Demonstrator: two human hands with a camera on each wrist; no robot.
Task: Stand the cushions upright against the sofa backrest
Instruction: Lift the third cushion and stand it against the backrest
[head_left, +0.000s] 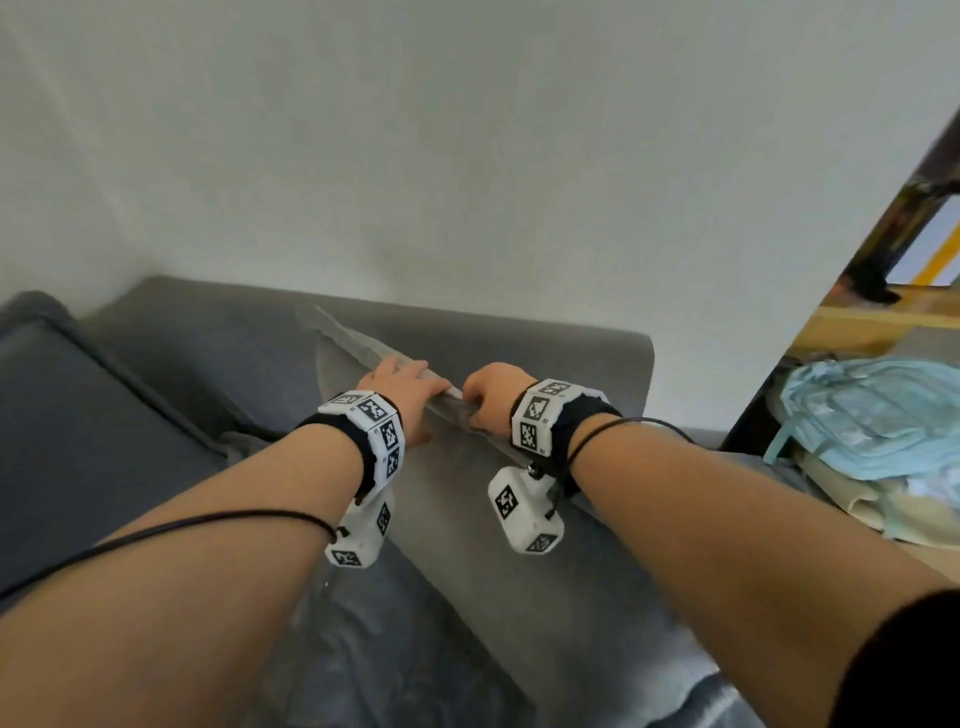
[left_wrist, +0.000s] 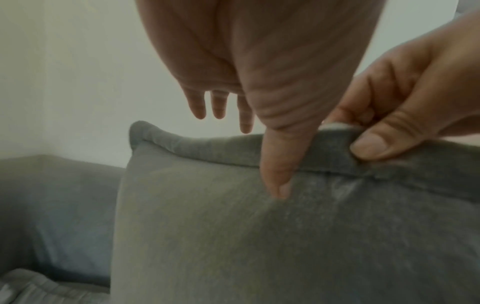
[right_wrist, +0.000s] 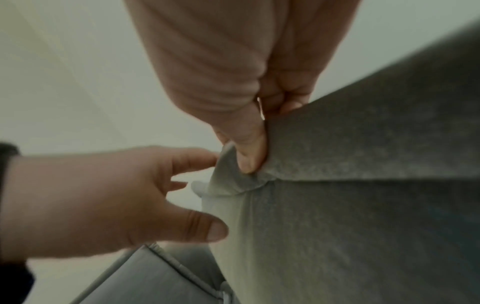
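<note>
Sofa backrest (head_left: 519, 338) behind, right hand (head_left: 491, 397) pinches cushion (head_left: 545, 597) (left hand (head_left: 402, 389) touches it).

Head view: soft, even light, fairly bright. Wall (head_left: 467, 130) is pale w/ a faint green cast, no glare. Shadows weak & diffuse. Wide-angle stretch at the edges: forearms balloon toward the bottom corners. Top edge of the cushion (head_left: 571, 623) is smeared by motion blur. Wrist views are dimmer, low contrast, grainy. Left wrist: left hand (left_wrist: 259, 61) is backlit vs the bright wall, palm too close, soft. Right wrist: blurred throughout. Right hand (right_wrist: 221, 72) is out of focus, fabric at the rt edge darkest.
</note>
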